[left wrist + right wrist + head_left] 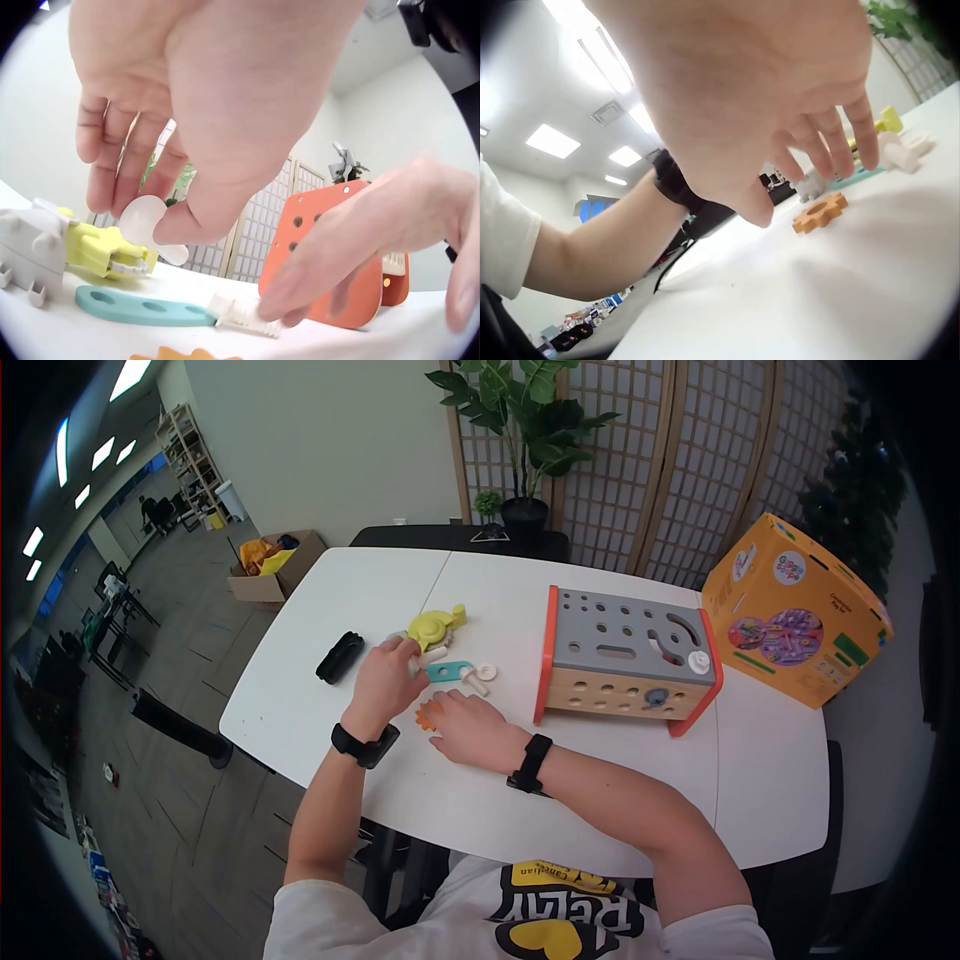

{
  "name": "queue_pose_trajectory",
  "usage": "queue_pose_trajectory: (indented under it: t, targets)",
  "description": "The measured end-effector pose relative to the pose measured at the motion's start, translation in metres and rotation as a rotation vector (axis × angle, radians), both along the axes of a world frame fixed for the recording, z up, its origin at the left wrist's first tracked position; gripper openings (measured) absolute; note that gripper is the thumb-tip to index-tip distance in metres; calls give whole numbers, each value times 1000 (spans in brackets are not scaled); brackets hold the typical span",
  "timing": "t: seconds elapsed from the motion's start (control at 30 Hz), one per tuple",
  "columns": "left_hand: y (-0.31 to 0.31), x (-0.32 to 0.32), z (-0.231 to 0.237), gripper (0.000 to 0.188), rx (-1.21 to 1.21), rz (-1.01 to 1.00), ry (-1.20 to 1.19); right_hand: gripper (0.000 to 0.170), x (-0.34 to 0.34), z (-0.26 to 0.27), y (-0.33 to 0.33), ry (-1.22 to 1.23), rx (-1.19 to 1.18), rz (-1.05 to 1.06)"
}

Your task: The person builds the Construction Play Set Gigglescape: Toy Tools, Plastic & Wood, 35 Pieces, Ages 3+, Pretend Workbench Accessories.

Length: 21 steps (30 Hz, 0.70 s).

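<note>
- In the head view, the left hand [385,682] is seen left of centre, its fingertips among small loose pieces on the white table [640,790]. A lumpy yellow piece [432,628] is placed just above it, and a teal strip with holes [447,672] just to its right.
- The right hand [478,732] is held lower, beside an orange toothed gear [428,715]. At right of centre, a grey-topped wooden box with red ends [600,685] is stood, well apart from both hands.
- The step in hand is judged to be the picking up and sorting out of small pieces, with the box left untouched.
- In the left wrist view, a small white piece with a rounded end [142,219] is pinched between thumb and forefinger, left of centre; the hand is narrowed on it, clear of the table. For that piece to be placed, a steady pinch and a clear spot would be called for.
- In the right wrist view, the right hand is seen loosely open, its fingers slightly bent and nothing visibly gripped. The gear is shown flat on the table, right of centre, apart from the thumb. For it to be lifted, its toothed edge would have to be pinched.
</note>
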<state>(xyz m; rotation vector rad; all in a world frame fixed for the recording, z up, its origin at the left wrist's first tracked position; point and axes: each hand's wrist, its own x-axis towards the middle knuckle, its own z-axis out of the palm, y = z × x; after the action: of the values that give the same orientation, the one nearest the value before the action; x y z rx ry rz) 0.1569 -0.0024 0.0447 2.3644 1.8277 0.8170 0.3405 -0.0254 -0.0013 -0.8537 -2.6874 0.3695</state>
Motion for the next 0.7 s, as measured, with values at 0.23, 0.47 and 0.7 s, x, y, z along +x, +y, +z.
queue_pose_trajectory:
  t: [0.23, 0.47, 0.7]
  targets:
    - [-19, -1, 16, 30, 58, -29, -251, 24, 9, -20, 14, -102, 16, -24]
    - [-46, -3, 35, 25, 43, -113, -598, 24, 45, 39, 13, 566, -623, -216]
    - [-73, 13, 60, 30, 73, -291, -665, 38, 59, 74, 4, 984, -1084, -74]
